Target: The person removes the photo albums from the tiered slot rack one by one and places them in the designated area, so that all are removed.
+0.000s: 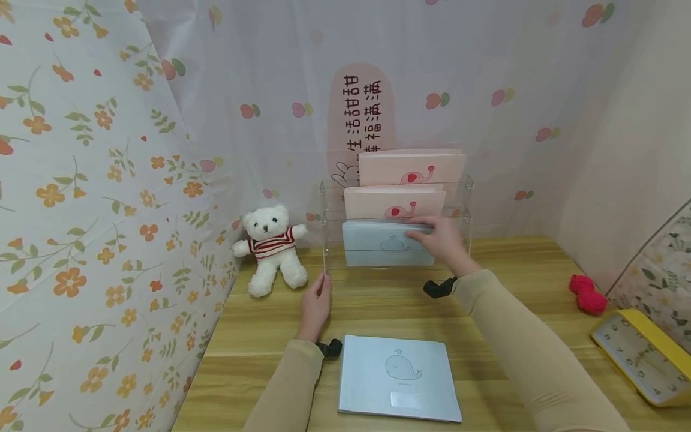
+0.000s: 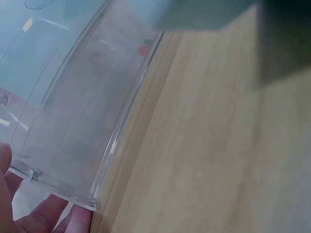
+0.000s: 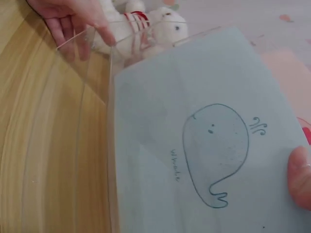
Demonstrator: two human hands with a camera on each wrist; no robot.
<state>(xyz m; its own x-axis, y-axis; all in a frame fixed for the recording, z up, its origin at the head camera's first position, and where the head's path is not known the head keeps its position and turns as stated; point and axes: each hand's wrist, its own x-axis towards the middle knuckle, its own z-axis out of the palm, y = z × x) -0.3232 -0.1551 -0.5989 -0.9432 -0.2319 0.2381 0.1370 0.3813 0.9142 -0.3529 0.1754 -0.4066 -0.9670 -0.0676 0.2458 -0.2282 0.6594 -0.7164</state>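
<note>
A light-blue booklet with a whale drawing [image 1: 364,247] stands in the front slot of a clear acrylic rack [image 1: 334,231]. My right hand [image 1: 444,241] pinches its upper right edge, thumb in front and fingers behind. In the right wrist view, the booklet [image 3: 155,116] sits inside the clear front panel. Low on the rack's left side, my left hand [image 1: 315,305] grips the edge; in the left wrist view its thumb and fingers lie on either side of the panel. Behind, two pink sets with elephant drawings [image 1: 372,205] fill the higher slots.
Another light-blue whale booklet [image 1: 372,378] lies flat on the wooden table [image 1: 259,360] in front. A white teddy bear [image 1: 278,264] sits left of the rack. At the right are a pink-red object [image 1: 589,300] and a yellow clock [image 1: 637,354]. Patterned cloth hangs behind.
</note>
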